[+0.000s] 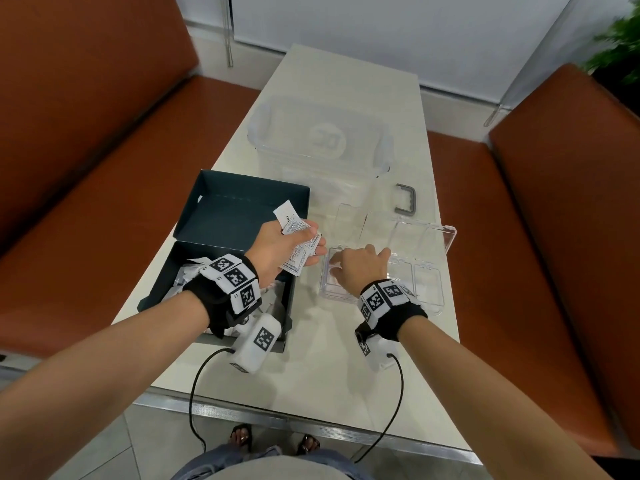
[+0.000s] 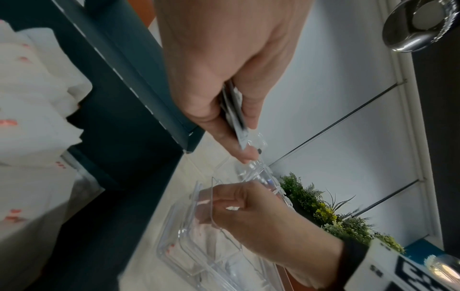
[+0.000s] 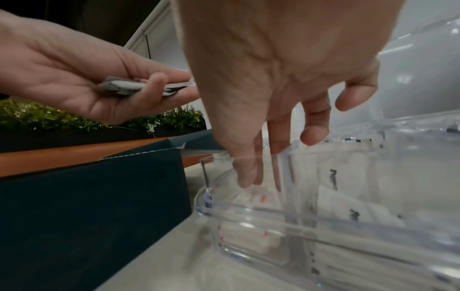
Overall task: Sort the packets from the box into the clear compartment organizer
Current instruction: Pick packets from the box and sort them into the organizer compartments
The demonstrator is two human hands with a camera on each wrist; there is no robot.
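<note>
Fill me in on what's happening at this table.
A person is sorting small white packets from a dark box into a clear compartment organizer. The left hand holds a fanned bunch of packets just above the table, between box and organizer. The right hand reaches its fingers down into the organizer's nearest-left compartment, where packets already lie. More packets remain in the box.

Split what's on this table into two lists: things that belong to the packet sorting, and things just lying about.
Part of the job:
- dark box
- packets held in the left hand
- clear organizer, right hand reaching into it

Just lying about:
- big clear bin
- grey handle
- plant
- orange seats
</note>
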